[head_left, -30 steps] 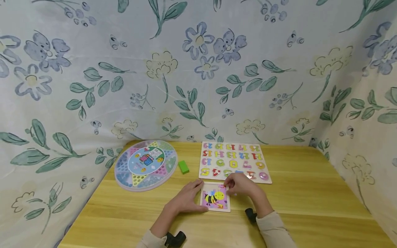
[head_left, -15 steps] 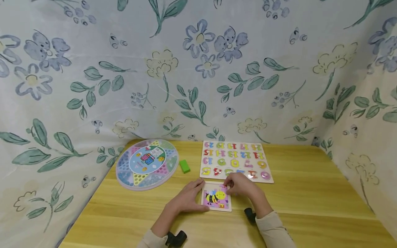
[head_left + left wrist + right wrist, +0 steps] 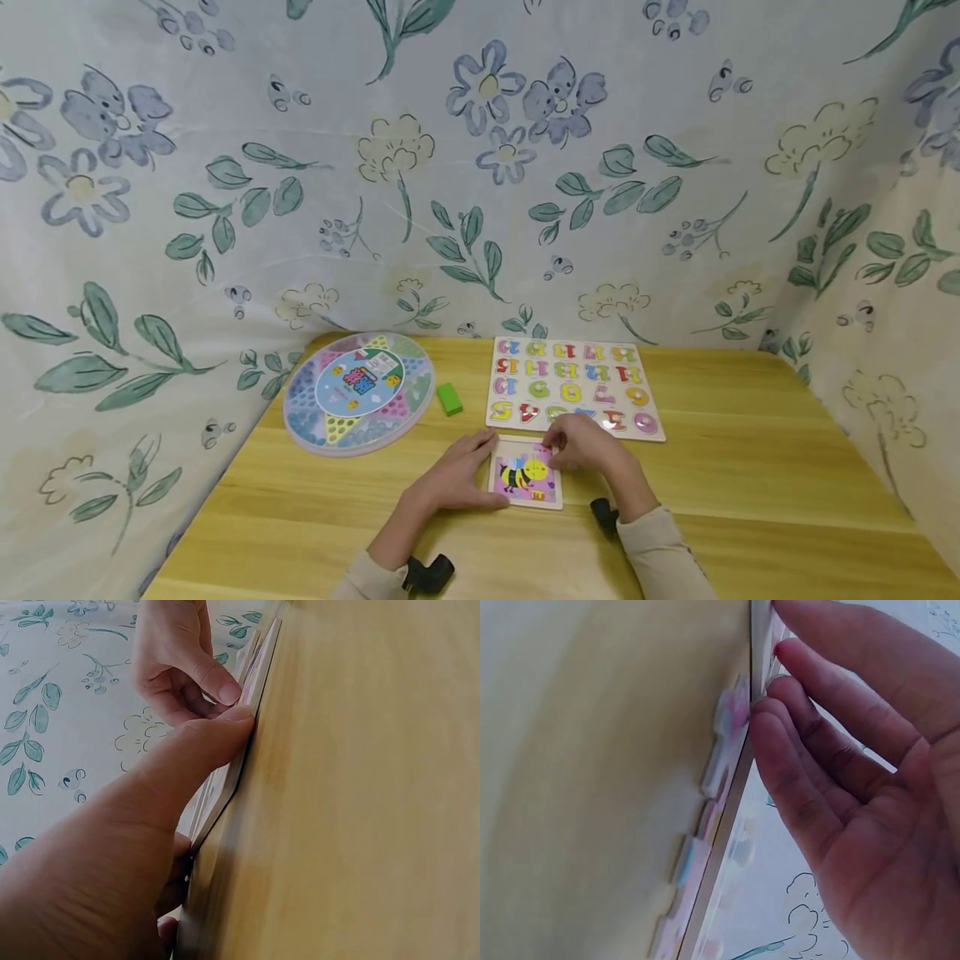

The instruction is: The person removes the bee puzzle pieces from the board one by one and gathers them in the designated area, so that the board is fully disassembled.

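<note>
A small square bee jigsaw puzzle (image 3: 527,472) in a pale wooden frame lies on the table. My left hand (image 3: 457,475) grips the frame's left side, thumb at the near corner and fingers at the far one. In the left wrist view its thumb (image 3: 217,739) presses on the frame's edge. My right hand (image 3: 585,446) is at the far right corner, thumb and fingertips drawn together on a puzzle piece there, which they mostly hide. In the right wrist view the right hand's fingers (image 3: 802,787) are bent against the frame.
Just behind the puzzle lies a number board (image 3: 573,387) with coloured numerals. A green block (image 3: 449,398) sits to the left, beside a round Chinese checkers set (image 3: 360,393). Flowered cloth (image 3: 480,167) hangs behind the wooden table (image 3: 750,467).
The head view has shifted slightly, so everything on the table sits a little higher and further right. Both hands keep their places on the puzzle.
</note>
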Tool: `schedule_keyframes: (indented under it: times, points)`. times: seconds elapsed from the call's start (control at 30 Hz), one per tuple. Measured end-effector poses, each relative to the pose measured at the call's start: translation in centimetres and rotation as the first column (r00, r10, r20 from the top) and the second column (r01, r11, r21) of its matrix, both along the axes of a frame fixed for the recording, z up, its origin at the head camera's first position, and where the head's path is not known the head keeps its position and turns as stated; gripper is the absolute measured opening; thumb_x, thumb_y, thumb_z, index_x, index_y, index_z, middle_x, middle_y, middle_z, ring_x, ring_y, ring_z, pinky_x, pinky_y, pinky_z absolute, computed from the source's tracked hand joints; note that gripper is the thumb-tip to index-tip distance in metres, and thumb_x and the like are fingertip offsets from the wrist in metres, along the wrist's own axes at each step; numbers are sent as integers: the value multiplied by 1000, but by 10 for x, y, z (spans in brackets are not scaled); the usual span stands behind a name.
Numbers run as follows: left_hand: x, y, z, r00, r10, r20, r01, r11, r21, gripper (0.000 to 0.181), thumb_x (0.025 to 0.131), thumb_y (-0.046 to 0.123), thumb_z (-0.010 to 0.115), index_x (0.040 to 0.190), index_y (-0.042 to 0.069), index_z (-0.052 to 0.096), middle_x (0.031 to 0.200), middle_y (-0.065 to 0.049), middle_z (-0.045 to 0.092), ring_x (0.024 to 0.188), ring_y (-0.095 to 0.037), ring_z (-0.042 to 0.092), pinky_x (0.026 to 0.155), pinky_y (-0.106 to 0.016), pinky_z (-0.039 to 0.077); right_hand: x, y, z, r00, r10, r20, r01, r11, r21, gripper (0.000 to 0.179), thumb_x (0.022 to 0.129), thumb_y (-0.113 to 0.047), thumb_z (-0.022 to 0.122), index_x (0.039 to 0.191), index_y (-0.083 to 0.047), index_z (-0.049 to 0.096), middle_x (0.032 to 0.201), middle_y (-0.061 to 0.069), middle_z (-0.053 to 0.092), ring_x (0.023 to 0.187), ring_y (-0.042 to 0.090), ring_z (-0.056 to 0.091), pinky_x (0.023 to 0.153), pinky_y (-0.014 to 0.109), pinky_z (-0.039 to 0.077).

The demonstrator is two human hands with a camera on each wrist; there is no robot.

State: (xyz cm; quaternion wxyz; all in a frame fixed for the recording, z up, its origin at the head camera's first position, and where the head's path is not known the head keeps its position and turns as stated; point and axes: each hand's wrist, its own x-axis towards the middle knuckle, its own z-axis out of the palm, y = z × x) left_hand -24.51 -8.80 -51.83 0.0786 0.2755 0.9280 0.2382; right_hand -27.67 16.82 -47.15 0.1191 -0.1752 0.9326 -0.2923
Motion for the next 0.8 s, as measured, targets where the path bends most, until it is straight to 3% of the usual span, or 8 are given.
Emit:
schedule_keyframes:
  times: [0.4,0.8]
  points:
    - [-1,2,0,1000,12,14,-12,1000,-7,108,74,70,68,156,14,25,163,-3,23,149,-29,23,120,-48,25,2,-2,3,999,-31,-10,31,999,23,22,71,-4,84,86,-9,69,77,0,61,70,14,52,62,25,46]
    - [0,2,3,1000,16,17,-16,1000,-15,108,74,70,68,156,13,25,163,-4,23,150,-29,22,120,-48,25,1,-3,5,997,-68,34,68,998,17,21,71,-6,84,84,-11,69,76,-2,61,70,15,53,62,27,46]
